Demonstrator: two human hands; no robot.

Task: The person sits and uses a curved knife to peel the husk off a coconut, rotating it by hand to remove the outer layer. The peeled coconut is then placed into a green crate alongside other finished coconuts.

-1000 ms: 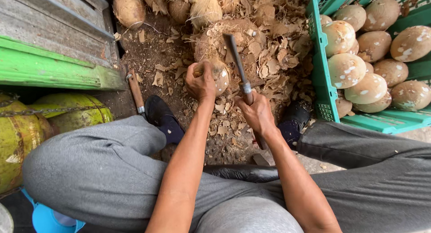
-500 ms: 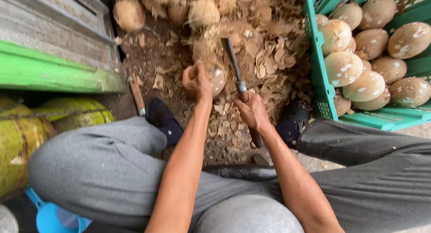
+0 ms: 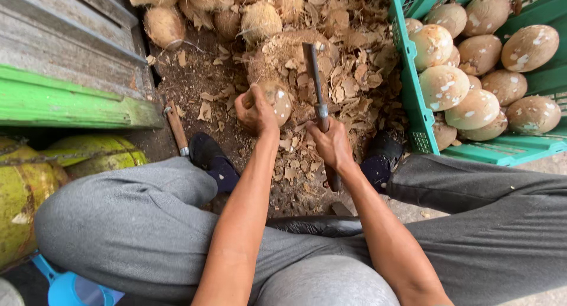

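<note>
Since a second ago the left hand has tilted its round, brown-and-white peeled coconut slightly; it grips it over fibrous husk chips. The right hand clasps a flat steel cleaver beside it.

ground: bare dirt
husk scraps: strewn at centre
unpeeled coconuts: at 12 o'clock
green crate: at 2 o'clock
spare knife: at 9 o'clock

An outdoor coconut-husking spot: bare ground littered with husk shavings at frame centre, unpeeled coconuts heaped along the top, a green plastic crate of peeled coconuts at upper right, green coconuts at lower left.
</note>
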